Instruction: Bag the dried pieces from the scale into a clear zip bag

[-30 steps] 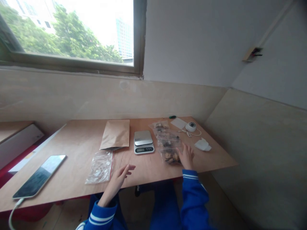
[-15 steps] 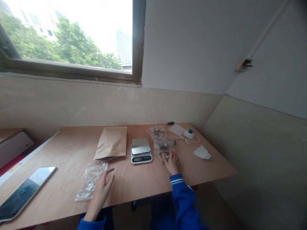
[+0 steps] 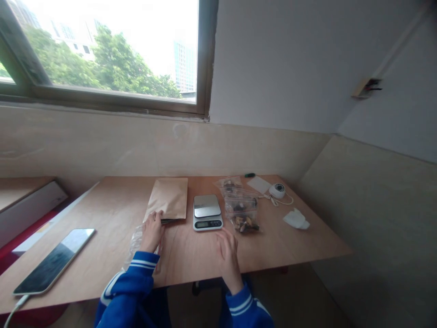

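Head camera looks forward-down over the table (image 3: 102, 205).

Blue sleeves (image 3: 131, 282) with white stripes lay over a tan wooden table (image 3: 102, 209) that held a brown paper pouch (image 3: 169, 198), a silver-and-white scale (image 3: 206, 212), a black-screened tablet (image 3: 54, 259) and clear bags (image 3: 243, 210).

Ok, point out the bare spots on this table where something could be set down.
Widest bare patch: between the phone and the paper bag. Another lies at the right front corner, below the tissue. It is crowded from the scale to the filled bags, with the right hand in front and the left hand on the empty bags.
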{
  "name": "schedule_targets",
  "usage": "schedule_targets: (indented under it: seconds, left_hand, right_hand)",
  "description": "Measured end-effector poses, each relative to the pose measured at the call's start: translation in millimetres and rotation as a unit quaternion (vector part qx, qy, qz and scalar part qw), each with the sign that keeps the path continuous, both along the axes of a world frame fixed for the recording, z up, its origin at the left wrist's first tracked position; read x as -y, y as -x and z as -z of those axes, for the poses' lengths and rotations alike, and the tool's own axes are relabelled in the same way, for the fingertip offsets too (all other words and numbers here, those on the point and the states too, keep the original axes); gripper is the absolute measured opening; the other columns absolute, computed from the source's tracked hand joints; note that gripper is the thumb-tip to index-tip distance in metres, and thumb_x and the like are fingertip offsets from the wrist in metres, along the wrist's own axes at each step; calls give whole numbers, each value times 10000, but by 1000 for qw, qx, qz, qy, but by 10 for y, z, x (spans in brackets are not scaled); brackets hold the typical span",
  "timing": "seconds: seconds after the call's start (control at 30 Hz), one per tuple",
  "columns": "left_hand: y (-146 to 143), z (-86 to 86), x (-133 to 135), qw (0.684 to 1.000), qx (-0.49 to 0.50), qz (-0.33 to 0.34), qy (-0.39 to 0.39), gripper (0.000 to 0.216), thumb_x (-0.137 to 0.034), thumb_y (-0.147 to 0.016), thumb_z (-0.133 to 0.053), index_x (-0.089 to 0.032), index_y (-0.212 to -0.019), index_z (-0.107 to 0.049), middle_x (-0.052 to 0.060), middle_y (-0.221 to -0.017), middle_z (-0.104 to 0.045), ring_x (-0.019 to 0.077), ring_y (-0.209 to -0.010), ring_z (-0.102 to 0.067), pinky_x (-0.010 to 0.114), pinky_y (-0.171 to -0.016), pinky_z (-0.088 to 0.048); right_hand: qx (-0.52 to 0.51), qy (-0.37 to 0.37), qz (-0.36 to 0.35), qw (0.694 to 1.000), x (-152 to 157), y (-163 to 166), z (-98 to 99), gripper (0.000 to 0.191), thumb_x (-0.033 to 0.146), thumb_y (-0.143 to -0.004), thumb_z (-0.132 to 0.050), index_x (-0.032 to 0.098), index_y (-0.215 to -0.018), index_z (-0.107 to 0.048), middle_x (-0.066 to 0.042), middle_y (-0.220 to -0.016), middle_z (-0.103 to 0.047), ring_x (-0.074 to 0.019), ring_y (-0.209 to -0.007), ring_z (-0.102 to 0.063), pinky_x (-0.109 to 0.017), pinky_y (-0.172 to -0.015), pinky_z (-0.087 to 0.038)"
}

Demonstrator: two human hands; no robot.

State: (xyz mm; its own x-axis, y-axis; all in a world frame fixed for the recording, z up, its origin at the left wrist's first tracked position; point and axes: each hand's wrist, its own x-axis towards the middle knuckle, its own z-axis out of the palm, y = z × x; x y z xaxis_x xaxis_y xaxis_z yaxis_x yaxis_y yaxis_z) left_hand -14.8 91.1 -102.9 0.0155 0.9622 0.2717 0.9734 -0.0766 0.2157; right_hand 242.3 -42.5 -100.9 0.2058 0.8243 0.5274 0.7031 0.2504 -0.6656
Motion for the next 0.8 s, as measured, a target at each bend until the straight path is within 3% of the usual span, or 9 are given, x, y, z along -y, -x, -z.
schedule_targets:
  seconds: [0.13, 0.23, 0.4, 0.5, 0.63, 0.73, 0.8]
  left_hand:
    - [-57, -168, -44, 1000, 2, 8, 19, 342, -178, -874, -384, -171, -1169, -556, 119, -1130, -622, 241, -988, -607, 338, -834, -443]
    - [-101, -398, -4, 1000, 16, 12, 8, 333, -275, -921, -337, -211, -1113, -602, 77, -1006, -682, 214, -892, -633, 290, -730, -444]
    - [-191, -902, 191, 993, 45, 79, -81, 301, -349, -917, -395, -240, -1040, -647, 37, -975, -698, 184, -886, -625, 240, -672, -426]
    - [-213, -1124, 292, 987, 73, 72, -124, 292, -368, -908, -419, -254, -1020, -664, 29, -958, -702, 173, -871, -625, 227, -629, -415]
    - [-224, -1221, 353, 981, 127, 33, -140, 280, -379, -903, -433, -268, -1009, -668, 6, -937, -708, 146, -796, -642, 217, -599, -401]
    - [-259, -1180, 397, 979, 155, 29, -128, 263, -385, -894, -455, -277, -1002, -669, -9, -929, -710, 133, -760, -648, 210, -589, -396]
    - [-293, -1131, 448, 980, 152, 48, -120, 254, -367, -893, -462, -276, -1013, -666, -6, -936, -710, 131, -761, -648, 208, -591, -397]
  right_hand:
    - [-16, 16, -141, 990, -71, 408, -353, 353, 119, -895, -370, 228, -1181, -545, -88, -1246, -499, -194, -1205, -464, -401, -1024, -428]
    - [12, 14, -204, 979, -194, 686, -471, 398, 120, -893, -375, 184, -1269, -487, -104, -1287, -491, -188, -1232, -449, -379, -1043, -422]
    - [133, 6, -179, 975, -448, 1042, -542, 464, 137, -900, -374, 32, -1352, -394, -189, -1388, -420, -252, -1337, -324, -431, -1076, -383]
    - [210, 0, -153, 966, -527, 1142, -581, 473, 70, -877, -362, -30, -1337, -394, -226, -1415, -379, -277, -1379, -234, -444, -1088, -358]
    - [269, 2, -165, 949, -471, 1153, -642, 394, 38, -841, -391, -34, -1204, -527, -230, -1266, -533, -278, -1323, -337, -427, -1105, -318]
    - [314, 51, -188, 929, -413, 1113, -738, 269, 48, -828, -436, 17, -1014, -628, -185, -1015, -653, -258, -1101, -538, -378, -1012, -421]
    - [340, 94, -188, 917, -427, 1088, -824, 225, 36, -825, -442, 59, -919, -646, -151, -923, -664, -240, -977, -584, -347, -903, -486]
